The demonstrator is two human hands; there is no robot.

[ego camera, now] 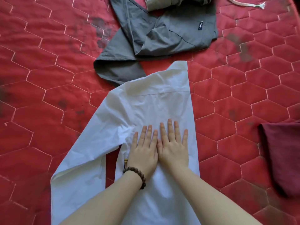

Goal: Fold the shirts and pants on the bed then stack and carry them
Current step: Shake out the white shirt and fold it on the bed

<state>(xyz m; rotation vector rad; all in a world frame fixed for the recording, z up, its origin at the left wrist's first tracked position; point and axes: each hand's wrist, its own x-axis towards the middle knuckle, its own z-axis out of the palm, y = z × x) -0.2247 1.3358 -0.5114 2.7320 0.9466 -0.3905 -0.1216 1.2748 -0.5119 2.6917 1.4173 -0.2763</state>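
Observation:
A white shirt (154,103) lies face down on the red quilted bed (48,70), collar pointing away from me, its right side folded in and its left sleeve stretched out toward the lower left. My left hand (143,150), with a brown bead bracelet at the wrist, and my right hand (173,146) press flat side by side on the shirt's middle, fingers straight. Grey pants (162,34) lie crumpled beyond the collar. A khaki garment (170,3) shows at the top edge.
A dark maroon garment (282,156) lies at the right edge. A frayed white cord (246,4) lies at the top right. The mattress cover has dark smudges.

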